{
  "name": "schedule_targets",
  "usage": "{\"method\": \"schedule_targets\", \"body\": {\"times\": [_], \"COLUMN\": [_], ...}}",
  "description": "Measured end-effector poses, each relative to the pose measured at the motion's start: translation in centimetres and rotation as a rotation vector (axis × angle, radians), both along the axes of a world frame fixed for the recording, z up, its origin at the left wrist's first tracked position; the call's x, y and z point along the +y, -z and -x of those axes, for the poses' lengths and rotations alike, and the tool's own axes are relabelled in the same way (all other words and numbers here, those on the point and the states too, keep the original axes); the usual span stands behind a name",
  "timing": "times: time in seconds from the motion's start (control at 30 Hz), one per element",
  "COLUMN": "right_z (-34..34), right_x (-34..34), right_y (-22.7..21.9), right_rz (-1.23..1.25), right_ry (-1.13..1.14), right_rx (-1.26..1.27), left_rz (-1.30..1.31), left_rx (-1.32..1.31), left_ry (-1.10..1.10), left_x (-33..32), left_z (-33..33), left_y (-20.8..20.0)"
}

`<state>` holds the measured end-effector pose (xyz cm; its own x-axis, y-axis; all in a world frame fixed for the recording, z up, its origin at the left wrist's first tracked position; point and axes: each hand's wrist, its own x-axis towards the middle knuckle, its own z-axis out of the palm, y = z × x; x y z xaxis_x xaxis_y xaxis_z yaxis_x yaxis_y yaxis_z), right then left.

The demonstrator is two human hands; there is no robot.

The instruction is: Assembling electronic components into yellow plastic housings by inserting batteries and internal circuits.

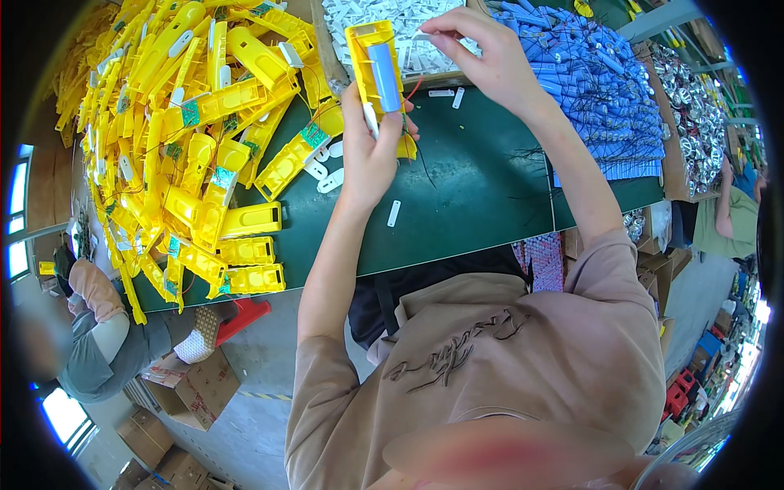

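My left hand (371, 155) is closed around a yellow plastic housing (359, 55), held upright over the table. A blue cylindrical battery (384, 77) lies inside the housing, with thin red and black wires beside it. My right hand (486, 57) is raised to the right of the housing, thumb and forefinger pinched on a small white plastic strip (420, 36). Just beyond that hand is an open box of similar white strips (359, 20). Part of another yellow piece shows beneath my left hand, mostly hidden.
Yellow housings with green circuit boards are heaped on the left (196, 163). Blue wired batteries (588, 98) are stacked at right, beside a box of shiny round metal parts (694, 122). Loose white strips (394, 213) lie on the green table (474, 188). Other people sit at both sides.
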<state>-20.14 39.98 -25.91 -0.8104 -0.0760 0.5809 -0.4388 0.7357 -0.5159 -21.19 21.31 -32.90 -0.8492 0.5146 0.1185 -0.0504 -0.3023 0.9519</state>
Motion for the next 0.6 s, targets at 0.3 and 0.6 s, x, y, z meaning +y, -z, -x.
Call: {"method": "schedule_targets", "body": {"times": [0.3,0.6], "right_z": [-1.4,-0.2], "right_x": [-0.2,0.4], "right_y": [0.0,0.9], "right_rz": [0.161,0.334], "right_ry": [-0.024,-0.027], "right_rx": [-0.041,-0.068], "left_rz": [0.177,0.191], "left_rx": [0.285,0.304], "left_ry": [-0.029,-0.049], "left_x": [-0.1,-0.1], "left_z": [-0.6,-0.6], "left_y": [0.5,0.3]}}
